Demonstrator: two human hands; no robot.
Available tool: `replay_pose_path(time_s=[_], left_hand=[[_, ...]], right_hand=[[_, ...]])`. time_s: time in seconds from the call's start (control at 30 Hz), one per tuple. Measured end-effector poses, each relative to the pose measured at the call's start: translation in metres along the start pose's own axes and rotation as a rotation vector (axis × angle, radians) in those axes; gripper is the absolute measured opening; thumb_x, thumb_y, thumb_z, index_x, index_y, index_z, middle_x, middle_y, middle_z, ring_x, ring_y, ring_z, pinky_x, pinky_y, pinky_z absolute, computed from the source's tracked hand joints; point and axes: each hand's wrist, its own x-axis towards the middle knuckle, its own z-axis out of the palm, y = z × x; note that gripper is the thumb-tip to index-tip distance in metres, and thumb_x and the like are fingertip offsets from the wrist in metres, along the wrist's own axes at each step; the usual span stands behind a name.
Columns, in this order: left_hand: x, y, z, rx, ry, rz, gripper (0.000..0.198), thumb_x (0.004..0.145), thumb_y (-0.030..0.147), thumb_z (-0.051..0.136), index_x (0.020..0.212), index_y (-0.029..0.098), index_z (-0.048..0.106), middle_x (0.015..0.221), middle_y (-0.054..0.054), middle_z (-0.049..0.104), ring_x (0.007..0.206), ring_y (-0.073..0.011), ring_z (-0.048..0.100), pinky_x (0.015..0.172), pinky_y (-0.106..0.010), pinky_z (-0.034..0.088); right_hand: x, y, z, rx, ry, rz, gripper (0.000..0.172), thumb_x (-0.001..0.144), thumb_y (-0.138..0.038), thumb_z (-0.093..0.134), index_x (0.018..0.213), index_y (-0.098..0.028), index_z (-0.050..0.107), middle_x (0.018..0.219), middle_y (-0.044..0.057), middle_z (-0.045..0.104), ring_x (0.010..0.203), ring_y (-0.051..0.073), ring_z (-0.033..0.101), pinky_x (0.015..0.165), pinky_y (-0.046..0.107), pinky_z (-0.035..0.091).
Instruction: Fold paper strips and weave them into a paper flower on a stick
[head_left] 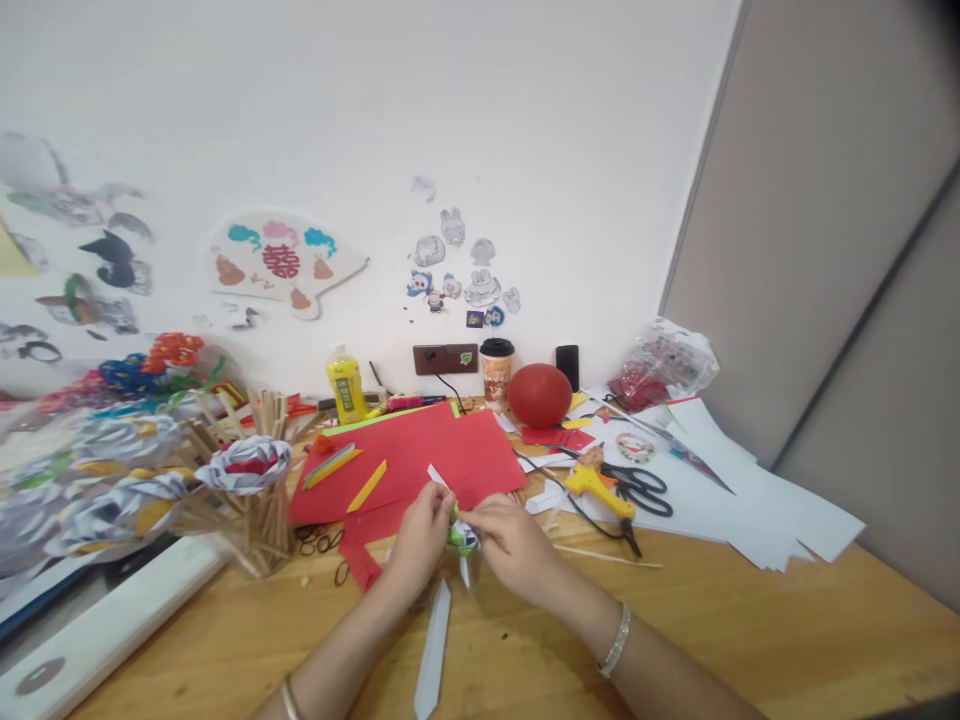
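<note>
Between my two hands is a small folded paper flower (463,541), green and white, with white paper strips sticking out above and below it. My left hand (421,532) pinches its left side, fingertips closed near the upper strip. From the other side, my right hand (516,545) grips the flower with thumb and forefinger together. Just below, a pointed white paper strip (433,650) lies on the wooden table (517,660). Red paper sheets (420,450) spread out behind my hands, with a yellow strip (367,486) on them.
To the right are a yellow glue gun (600,488), black-handled scissors (641,490) and white paper sheets (720,510). A red balloon (539,396), a lidded cup (496,372) and a yellow bottle (346,386) stand behind. Finished paper flowers (246,464) and wooden sticks (262,535) crowd the left.
</note>
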Motion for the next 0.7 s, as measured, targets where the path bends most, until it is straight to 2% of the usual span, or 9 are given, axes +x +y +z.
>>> replay_pose_path(time_s=[0.1, 0.2, 0.27, 0.33, 0.4, 0.47, 0.6, 0.7], left_hand=[[0.0, 0.002, 0.0, -0.119, 0.027, -0.02, 0.022, 0.076, 0.04, 0.044, 0.067, 0.02, 0.043, 0.057, 0.005, 0.046, 0.053, -0.012, 0.045, 0.051, -0.022, 0.035], [0.001, 0.005, 0.0, -0.286, 0.084, -0.077, 0.025, 0.076, 0.044, 0.044, 0.071, 0.019, 0.045, 0.058, 0.006, 0.046, 0.051, -0.0104, 0.046, 0.048, -0.02, 0.036], [0.001, 0.005, 0.001, -0.365, 0.131, -0.115, 0.028, 0.075, 0.047, 0.046, 0.073, 0.019, 0.046, 0.06, 0.005, 0.049, 0.052, -0.0101, 0.048, 0.047, -0.02, 0.037], [0.001, 0.004, 0.001, -0.409, 0.167, -0.132, 0.032, 0.072, 0.049, 0.051, 0.073, 0.018, 0.047, 0.06, 0.005, 0.051, 0.052, -0.0101, 0.05, 0.049, -0.02, 0.039], [0.0, 0.003, 0.0, -0.435, 0.187, -0.146, 0.034, 0.069, 0.05, 0.055, 0.072, 0.018, 0.047, 0.058, 0.005, 0.052, 0.05, -0.0099, 0.049, 0.048, -0.02, 0.038], [0.0, 0.003, -0.001, -0.438, 0.206, -0.15, 0.035, 0.067, 0.051, 0.057, 0.069, 0.018, 0.045, 0.055, 0.006, 0.05, 0.047, -0.0093, 0.048, 0.046, -0.02, 0.037], [0.0, 0.003, -0.002, -0.399, 0.257, -0.139, 0.037, 0.064, 0.051, 0.06, 0.067, 0.017, 0.046, 0.055, 0.005, 0.05, 0.047, -0.009, 0.047, 0.047, -0.02, 0.037], [-0.002, 0.004, 0.002, -0.522, 0.236, -0.222, 0.035, 0.061, 0.049, 0.062, 0.069, 0.017, 0.049, 0.054, 0.005, 0.052, 0.044, -0.0086, 0.046, 0.043, -0.019, 0.035]], right_hand=[[0.002, 0.007, -0.006, 0.083, 0.078, 0.084, 0.042, 0.074, -0.005, 0.043, 0.108, -0.023, 0.059, 0.097, 0.004, 0.06, 0.092, 0.016, 0.052, 0.084, 0.029, 0.039], [0.004, 0.017, -0.006, 0.162, 0.211, 0.255, 0.032, 0.081, -0.023, 0.045, 0.112, -0.021, 0.055, 0.108, 0.007, 0.058, 0.104, 0.019, 0.048, 0.091, 0.033, 0.035], [0.004, 0.021, 0.002, 0.251, 0.217, 0.369, 0.034, 0.082, -0.033, 0.045, 0.113, -0.02, 0.051, 0.105, 0.008, 0.059, 0.098, 0.02, 0.053, 0.085, 0.033, 0.04], [0.004, 0.02, 0.014, 0.373, 0.144, 0.437, 0.031, 0.084, -0.035, 0.04, 0.11, -0.021, 0.05, 0.087, 0.005, 0.062, 0.074, 0.017, 0.06, 0.067, 0.029, 0.046], [0.003, 0.016, 0.025, 0.514, 0.057, 0.443, 0.028, 0.086, -0.035, 0.034, 0.106, -0.022, 0.049, 0.07, 0.0, 0.058, 0.05, 0.013, 0.056, 0.049, 0.024, 0.044], [0.003, 0.011, 0.031, 0.588, 0.046, 0.423, 0.027, 0.086, -0.036, 0.035, 0.104, -0.021, 0.047, 0.061, -0.003, 0.052, 0.041, 0.01, 0.051, 0.042, 0.022, 0.04], [0.002, 0.005, 0.031, 0.612, 0.08, 0.369, 0.031, 0.083, -0.042, 0.04, 0.104, -0.019, 0.047, 0.06, -0.004, 0.049, 0.041, 0.009, 0.05, 0.042, 0.02, 0.038], [0.002, 0.002, 0.025, 0.687, 0.081, 0.35, 0.042, 0.081, -0.049, 0.042, 0.109, -0.018, 0.047, 0.062, -0.003, 0.049, 0.043, 0.009, 0.051, 0.044, 0.022, 0.04]])
